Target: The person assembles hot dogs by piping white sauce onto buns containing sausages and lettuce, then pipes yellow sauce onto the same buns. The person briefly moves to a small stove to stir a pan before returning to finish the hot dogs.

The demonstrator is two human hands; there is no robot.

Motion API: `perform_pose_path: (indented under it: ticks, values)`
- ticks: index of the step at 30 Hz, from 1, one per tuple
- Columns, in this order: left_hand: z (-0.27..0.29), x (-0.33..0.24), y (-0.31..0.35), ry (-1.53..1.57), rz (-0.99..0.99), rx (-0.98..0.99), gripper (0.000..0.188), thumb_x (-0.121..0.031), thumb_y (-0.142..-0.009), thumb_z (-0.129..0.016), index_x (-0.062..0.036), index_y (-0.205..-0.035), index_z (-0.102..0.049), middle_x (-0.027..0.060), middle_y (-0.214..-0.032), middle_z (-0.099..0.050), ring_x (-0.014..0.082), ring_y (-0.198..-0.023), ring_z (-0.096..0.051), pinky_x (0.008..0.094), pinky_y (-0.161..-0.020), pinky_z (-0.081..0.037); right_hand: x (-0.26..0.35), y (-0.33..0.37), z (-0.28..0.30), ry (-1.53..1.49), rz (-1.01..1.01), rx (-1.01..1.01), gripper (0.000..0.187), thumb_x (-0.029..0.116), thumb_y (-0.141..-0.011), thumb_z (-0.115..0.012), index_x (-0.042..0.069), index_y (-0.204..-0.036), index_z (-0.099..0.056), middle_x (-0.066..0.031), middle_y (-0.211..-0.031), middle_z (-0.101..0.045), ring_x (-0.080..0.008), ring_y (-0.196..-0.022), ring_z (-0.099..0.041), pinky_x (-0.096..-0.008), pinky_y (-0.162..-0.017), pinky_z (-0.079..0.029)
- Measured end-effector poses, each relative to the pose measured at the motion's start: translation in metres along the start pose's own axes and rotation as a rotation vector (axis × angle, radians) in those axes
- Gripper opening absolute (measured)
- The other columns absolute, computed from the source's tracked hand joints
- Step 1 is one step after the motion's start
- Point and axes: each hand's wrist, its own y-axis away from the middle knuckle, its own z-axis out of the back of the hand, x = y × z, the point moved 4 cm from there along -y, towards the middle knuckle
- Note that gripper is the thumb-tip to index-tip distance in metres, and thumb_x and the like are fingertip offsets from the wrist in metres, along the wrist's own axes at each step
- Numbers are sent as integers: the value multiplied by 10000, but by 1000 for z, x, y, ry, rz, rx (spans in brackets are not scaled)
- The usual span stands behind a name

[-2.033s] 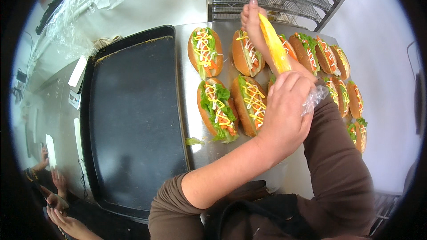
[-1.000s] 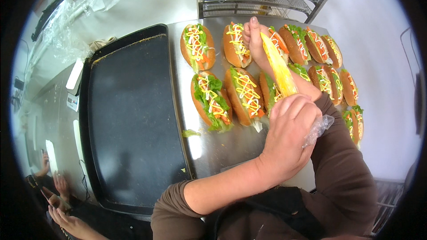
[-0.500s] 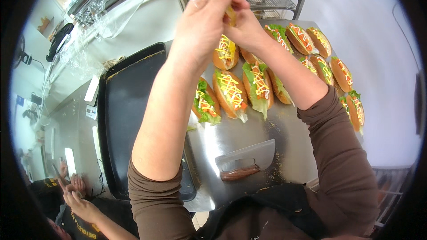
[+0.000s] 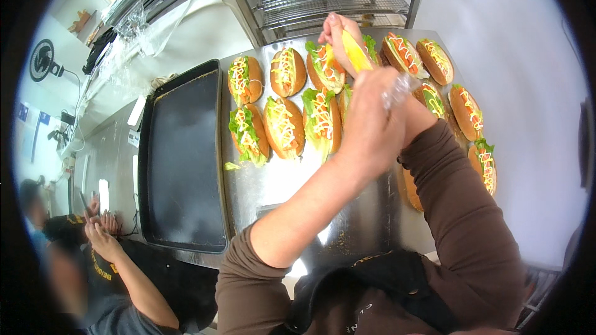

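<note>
My left hand is closed round the upper part of a clear piping bag of yellow sauce, whose crumpled plastic end sticks out beside it. Farther off, fingers curled at the bag's other end, is my right hand; its forearm passes behind the left hand. The bag's tip is hidden. Under and around the hands stand rows of filled buns with lettuce, an orange-red filling and zigzags of white and yellow sauce. One bun, partly covered by my right sleeve, shows only its brown crust.
A large black baking tray lies left of the buns on the steel table. Behind the table stands a metal rack with wire shelves. At the lower left, a co-worker's hands are near the table edge. A white wall rises on the right.
Both hands have come down and to the right, over the right-hand buns, and the yellow bag shows more. The left-hand buns are uncovered; my left arm now mostly hides the brown-handled scraper.
</note>
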Motion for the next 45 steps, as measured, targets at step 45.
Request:
perform_pose_path:
  ticks: [45]
  values:
    - [8,58,9,237,84,-172,70,66,-897,-479,10,-893,-521,104,-837,-479,267,-810,-438,335,-761,-377,-89,-45,-3,85,146,-153,483,420,-1018,-399,124,-639,-347,34,-550,-327,-81,-501,-303,-252,-477,-307]
